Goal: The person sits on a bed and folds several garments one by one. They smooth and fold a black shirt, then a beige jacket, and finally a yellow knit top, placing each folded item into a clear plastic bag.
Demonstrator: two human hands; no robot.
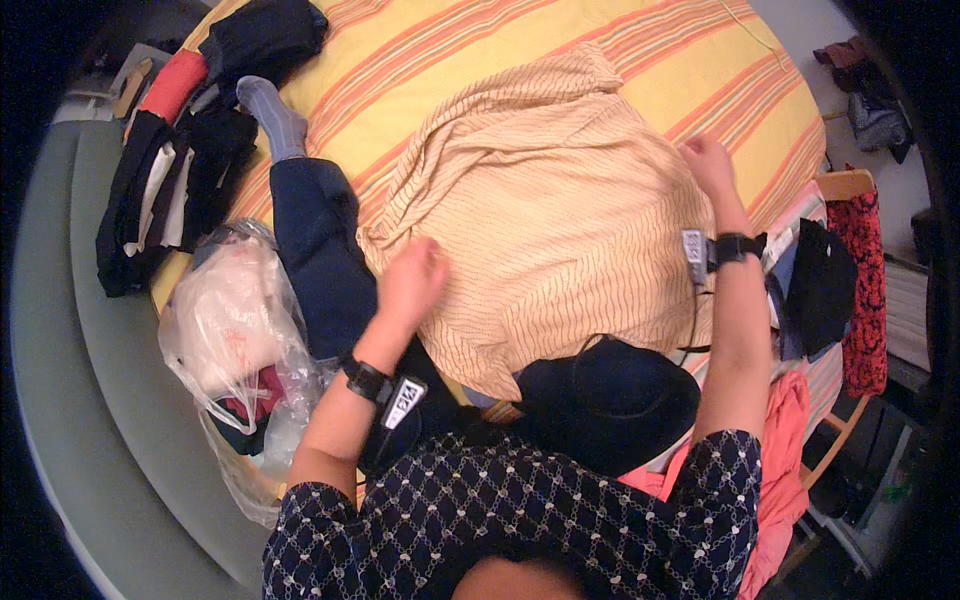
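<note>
A pale orange shirt (540,240) with thin dark wavy lines lies spread on the bed in front of me, its upper left part bunched in folds. My left hand (412,285) is over the shirt's left edge, fingers curled and blurred; whether it grips the cloth cannot be told. At the shirt's right edge is my right hand (709,163), its fingers closed against the cloth. Each wrist wears a black strap with a small tagged device. My legs, in dark trousers (322,255), are partly under the shirt, and one grey-blue sock (274,116) shows.
A yellow and orange striped bedspread (420,67) covers the bed. Folded dark clothes (176,180) are stacked at the left, by a clear plastic bag (232,322) holding cloth. Dark folded clothing (817,289) and a coral garment (784,450) lie at the right. A grey-green sofa (112,360) borders the left.
</note>
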